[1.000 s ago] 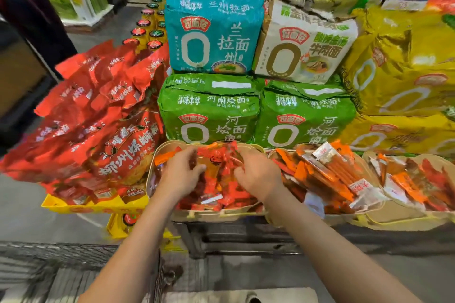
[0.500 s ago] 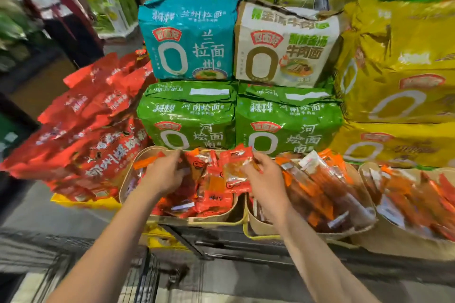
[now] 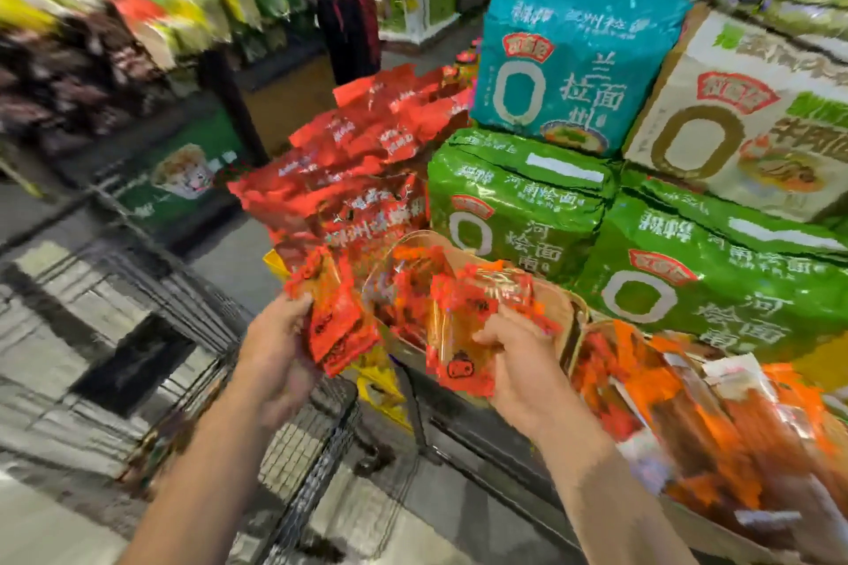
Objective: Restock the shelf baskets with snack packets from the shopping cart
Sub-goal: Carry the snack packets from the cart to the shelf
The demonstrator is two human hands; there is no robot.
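My left hand (image 3: 277,351) grips a red snack packet (image 3: 335,321) just left of the tan shelf basket (image 3: 557,312). My right hand (image 3: 516,362) holds a clear packet with red print (image 3: 456,349) at the basket's front edge. More red packets (image 3: 413,289) lie inside that basket. A second basket to the right is heaped with orange stick packets (image 3: 697,422). The wire shopping cart (image 3: 312,450) stands below and left of my arms; its contents are blurred.
Big green noodle packs (image 3: 518,206), a teal pack (image 3: 569,64) and a white pack (image 3: 752,124) are stacked behind the baskets. Red bags (image 3: 362,151) hang at the left. A person in an apron (image 3: 346,0) stands in the aisle beyond. Shelves run along the far left.
The view has swung left. Both hands have lifted packets out of the basket and drawn back towards me; the left hand now sits outside the basket's left rim.
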